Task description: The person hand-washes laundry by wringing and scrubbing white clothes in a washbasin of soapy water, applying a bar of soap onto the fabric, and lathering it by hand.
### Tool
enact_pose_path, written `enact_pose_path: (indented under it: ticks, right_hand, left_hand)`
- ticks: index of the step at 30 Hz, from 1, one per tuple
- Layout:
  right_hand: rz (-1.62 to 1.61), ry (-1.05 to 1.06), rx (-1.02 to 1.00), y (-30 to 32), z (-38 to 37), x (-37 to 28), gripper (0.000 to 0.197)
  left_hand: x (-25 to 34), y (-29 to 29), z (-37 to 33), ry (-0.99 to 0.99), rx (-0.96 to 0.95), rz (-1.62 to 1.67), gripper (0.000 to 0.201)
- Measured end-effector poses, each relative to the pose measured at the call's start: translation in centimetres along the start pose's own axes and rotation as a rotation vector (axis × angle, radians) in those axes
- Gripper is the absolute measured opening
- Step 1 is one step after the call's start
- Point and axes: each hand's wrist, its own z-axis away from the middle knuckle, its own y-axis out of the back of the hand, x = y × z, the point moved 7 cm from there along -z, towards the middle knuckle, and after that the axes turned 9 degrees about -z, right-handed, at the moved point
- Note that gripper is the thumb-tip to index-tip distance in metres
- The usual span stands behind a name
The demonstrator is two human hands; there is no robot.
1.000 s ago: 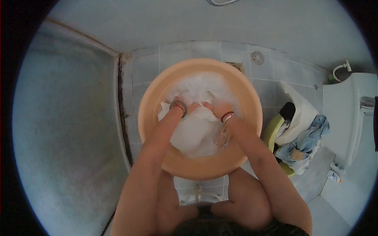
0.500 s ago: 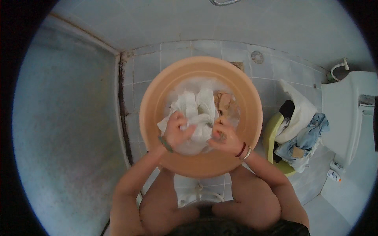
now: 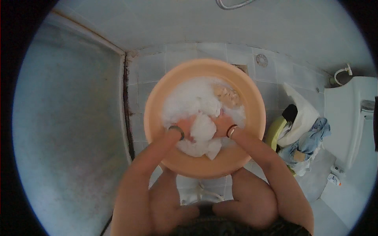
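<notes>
A large orange plastic basin [image 3: 204, 169] stands between my knees, holding soapy water with thick white suds [image 3: 181, 92]. My left hand [image 3: 187, 126] and my right hand [image 3: 223, 123] are down in it, on either side of a bunched wet white cloth [image 3: 203, 128]. Both hands close in on this cloth, which bulges up between them; their fingertips are partly hidden by cloth and foam. Part of the cloth hangs toward the basin's near wall. At the far right of the water floats a tan, crumpled piece of fabric [image 3: 229, 97].
To the right, a yellow-green tub [image 3: 275, 131] is heaped with laundry, including blue denim [image 3: 305, 137] and a white garment [image 3: 301, 114]. A white washbasin [image 3: 342, 114] and bottles [image 3: 334, 179] are beyond it. On the left stands a frosted panel [image 3: 75, 118]; a floor drain [image 3: 261, 60] lies behind.
My hands have moved farther into the basin, and the white cloth, spread out before, is now bunched between them. More foam shows at the back. The view has shifted slightly.
</notes>
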Motion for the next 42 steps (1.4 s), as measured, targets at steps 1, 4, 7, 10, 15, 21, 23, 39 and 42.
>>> enact_pose_path:
  ticks: [1, 4, 7, 10, 15, 21, 23, 39, 42]
  right_hand:
    - [0.004, 0.033, -0.002, 1.3, -1.0, -1.3, 0.083]
    - [-0.200, 0.035, -0.153, 2.6, -1.6, 0.4, 0.068]
    - [-0.229, -0.011, 0.050, 0.7, -3.6, 3.5, 0.055]
    - [-0.506, 0.145, 0.653, 3.1, -1.8, 1.8, 0.045]
    - [-0.744, 0.246, 0.390, 7.8, 7.8, -4.5, 0.033]
    - [-0.782, 0.357, 0.694, 12.5, 14.8, -6.3, 0.020]
    - [-0.831, 0.363, 0.661, 13.4, 16.0, -6.3, 0.021]
    - [-0.542, 0.544, 0.817, 22.2, 8.7, -3.5, 0.021]
    - [-0.332, 0.492, 0.815, 21.2, 5.8, 1.2, 0.021]
  left_hand:
    - [-2.5, -2.8, -2.4, -0.078, -0.004, 0.086, 0.104]
    - [-1.9, -0.3, -4.2, -0.082, 0.045, 0.161, 0.083]
    - [-3.8, 1.1, -4.6, 0.146, 0.220, 0.393, 0.068]
    - [-8.3, 0.2, -4.1, 0.234, 0.512, 0.889, 0.056]
    - [-6.2, 2.8, 1.4, 0.066, 0.560, 1.518, 0.044]
    - [-0.7, 12.4, 11.5, -0.306, 0.699, 1.093, 0.032]
    - [1.8, 14.7, 15.4, -0.648, 0.795, 0.960, 0.030]
    - [-3.7, 11.5, 10.7, -0.109, 1.149, 0.534, 0.037]
    - [-3.4, 12.7, 10.7, -0.073, 1.281, 0.187, 0.037]
